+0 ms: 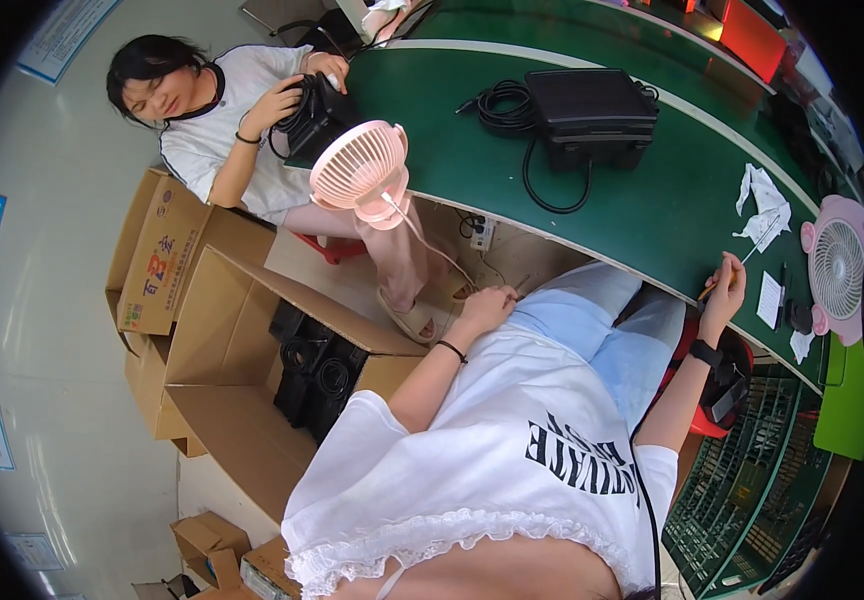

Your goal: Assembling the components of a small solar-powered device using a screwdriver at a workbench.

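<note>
My right hand (724, 288) is at the green table's edge, its fingers closed round a slim stick-like tool (752, 252) with a yellowish end. The tool's thin tip points toward a crumpled white tissue (767, 208) on the table. My left hand (492, 308) rests on my lap, fingers loosely laid down and holding nothing I can see. A pink fan's thin cord runs down close to it. On the table ahead lies a black case-like device (592, 115) with a coiled black cable (505, 105) beside it.
A co-worker (242, 120) at the far left handles a black device and cable. A pink clip fan (360, 172) is on the table edge; another pink fan (838, 258) stands right. An open carton (242, 420) holds black devices at my left. Green crates (742, 490) stand at lower right.
</note>
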Tool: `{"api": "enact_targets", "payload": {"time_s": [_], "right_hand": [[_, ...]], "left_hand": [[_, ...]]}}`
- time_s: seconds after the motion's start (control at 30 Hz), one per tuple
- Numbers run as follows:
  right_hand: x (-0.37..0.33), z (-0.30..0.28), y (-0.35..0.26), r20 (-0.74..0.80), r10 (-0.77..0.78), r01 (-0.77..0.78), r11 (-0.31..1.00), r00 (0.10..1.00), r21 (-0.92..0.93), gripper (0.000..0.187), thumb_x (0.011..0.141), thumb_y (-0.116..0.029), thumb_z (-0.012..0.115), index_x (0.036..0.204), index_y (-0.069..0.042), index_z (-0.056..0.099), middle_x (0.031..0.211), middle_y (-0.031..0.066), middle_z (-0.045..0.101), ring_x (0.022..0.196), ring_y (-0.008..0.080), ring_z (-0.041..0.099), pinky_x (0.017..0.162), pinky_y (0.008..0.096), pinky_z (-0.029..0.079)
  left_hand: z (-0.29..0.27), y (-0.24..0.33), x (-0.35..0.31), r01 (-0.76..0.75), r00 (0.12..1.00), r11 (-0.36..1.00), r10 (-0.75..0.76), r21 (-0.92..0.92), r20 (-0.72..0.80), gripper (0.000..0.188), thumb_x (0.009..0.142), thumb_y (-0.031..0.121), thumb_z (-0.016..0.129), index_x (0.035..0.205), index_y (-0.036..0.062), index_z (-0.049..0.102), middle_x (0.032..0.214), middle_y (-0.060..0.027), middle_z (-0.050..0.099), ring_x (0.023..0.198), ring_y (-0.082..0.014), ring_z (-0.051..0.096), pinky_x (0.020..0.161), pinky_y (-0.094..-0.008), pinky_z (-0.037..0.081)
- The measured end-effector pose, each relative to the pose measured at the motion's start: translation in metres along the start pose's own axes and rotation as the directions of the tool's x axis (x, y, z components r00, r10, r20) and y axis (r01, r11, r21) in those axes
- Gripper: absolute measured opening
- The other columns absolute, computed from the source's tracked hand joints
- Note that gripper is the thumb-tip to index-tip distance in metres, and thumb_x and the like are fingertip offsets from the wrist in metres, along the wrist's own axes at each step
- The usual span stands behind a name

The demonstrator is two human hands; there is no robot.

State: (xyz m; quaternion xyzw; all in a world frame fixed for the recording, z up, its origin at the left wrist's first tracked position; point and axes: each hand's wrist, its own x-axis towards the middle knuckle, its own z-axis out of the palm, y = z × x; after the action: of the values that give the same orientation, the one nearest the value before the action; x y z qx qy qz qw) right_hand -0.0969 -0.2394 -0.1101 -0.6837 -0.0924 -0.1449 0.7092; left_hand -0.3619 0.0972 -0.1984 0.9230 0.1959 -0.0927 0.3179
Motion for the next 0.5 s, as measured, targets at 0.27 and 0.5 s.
{"api": "enact_targets", "payload": {"time_s": [0.27,0.5], "right_hand": [[0.006,-0.005,0.006,-0.015,-0.007,0.007,1.0,1.0,-0.002,0.02,0.102,-0.018,0.057,0.111,-0.002,0.065,0.074,-0.0019,0.051,0.063,0.0042,0.045,0.055,0.0207,0.042],[0.009,-0.002,0.01,-0.001,0.021,-0.021,1.0,1.0,0.005,0.021,0.104,-0.02,0.055,0.113,-0.003,0.064,0.076,-0.0024,0.049,0.065,0.0044,0.043,0.057,0.0213,0.04]], "left_hand": [[0.012,0.0,0.004,-0.082,0.996,0.996,0.082,-0.023,-0.02,0.027,0.095,0.028,0.054,0.114,0.0138,0.067,0.106,-0.0144,0.07,0.098,-0.0335,0.067,0.084,-0.0445,0.054],[0.004,0.006,0.011,0.002,0.996,0.979,-0.02,-0.202,-0.084,0.024,0.094,0.025,0.053,0.111,0.0156,0.067,0.107,-0.0153,0.07,0.098,-0.0369,0.066,0.084,-0.0476,0.054]]}}
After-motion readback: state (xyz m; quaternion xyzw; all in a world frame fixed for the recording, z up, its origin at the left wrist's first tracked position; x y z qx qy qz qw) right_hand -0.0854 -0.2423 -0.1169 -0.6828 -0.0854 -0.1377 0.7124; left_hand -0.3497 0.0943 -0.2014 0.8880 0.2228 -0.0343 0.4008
